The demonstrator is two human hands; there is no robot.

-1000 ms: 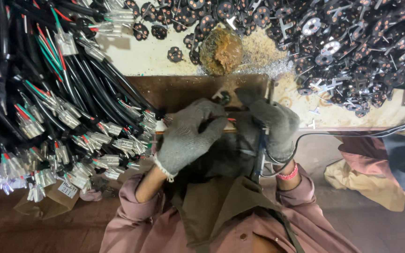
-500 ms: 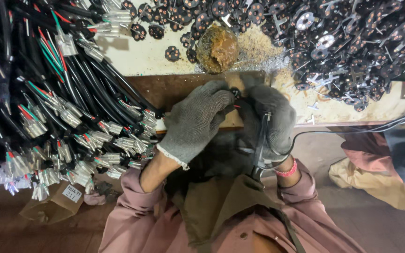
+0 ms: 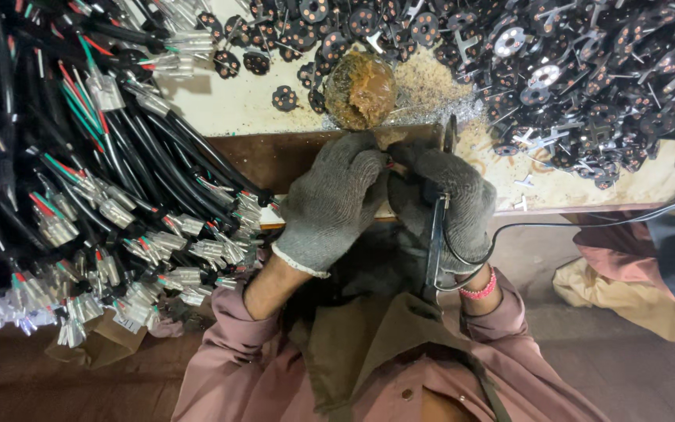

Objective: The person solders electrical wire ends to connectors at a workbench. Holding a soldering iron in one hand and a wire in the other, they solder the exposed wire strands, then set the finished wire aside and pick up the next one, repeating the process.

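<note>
Both my hands wear grey knit gloves and meet at the bench's front edge. My left hand (image 3: 336,202) is curled closed, fingertips pressed against those of my right hand; a small part with thin coloured wires shows between them, mostly hidden. My right hand (image 3: 448,203) grips a slim dark tool (image 3: 434,234) whose black cord loops off to the right. A brown wooden block (image 3: 275,156) lies just beyond my fingers.
A big bundle of black cables with red, green and white leads and crimped terminals (image 3: 103,203) fills the left. Several black round discs with metal pins (image 3: 572,70) are heaped at the top right. A brown paste lump (image 3: 361,87) sits among shavings. Tan cloth (image 3: 626,301) lies lower right.
Both hands have shifted slightly up toward the wooden block and closed tighter together. The tool has stayed in my right hand.
</note>
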